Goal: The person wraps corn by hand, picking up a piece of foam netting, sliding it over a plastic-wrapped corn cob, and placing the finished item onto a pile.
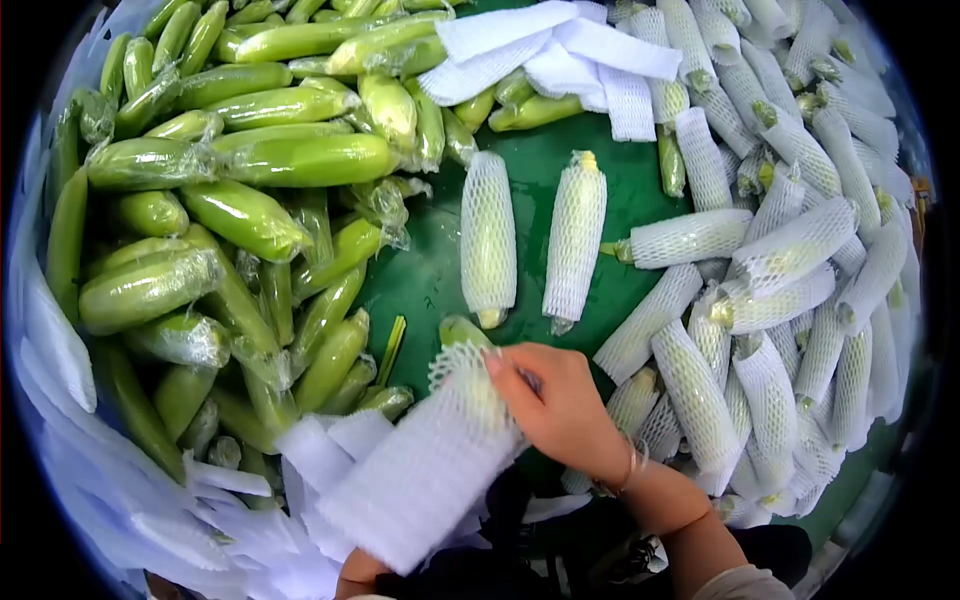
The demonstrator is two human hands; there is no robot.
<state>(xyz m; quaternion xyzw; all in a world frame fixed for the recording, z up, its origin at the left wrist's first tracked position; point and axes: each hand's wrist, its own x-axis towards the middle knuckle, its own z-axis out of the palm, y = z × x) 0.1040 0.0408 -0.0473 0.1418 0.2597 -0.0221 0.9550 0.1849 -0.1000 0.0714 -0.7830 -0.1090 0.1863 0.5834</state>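
Note:
My right hand [570, 405], with a bracelet at the wrist, pinches the stretched, frilled end of a white foam net sleeve [410, 490]. A green zucchini [462, 332] pokes out of that end, its pale body showing through the mesh. Of my left arm only the wrist [362, 572] shows at the bottom; the left hand and its fingers are hidden by the sleeve. Just beyond my right hand, two sleeved zucchini [487, 235] lie side by side on the green table [430, 265].
Film-wrapped zucchini [300, 155] are heaped at the left. Sleeved zucchini [790, 250] form a large pile at the right. Flat foam sleeves [555, 50] lie at the back, and more loose sleeves [240, 530] gather at the lower left. A loose green stem [392, 350] rests by the left heap.

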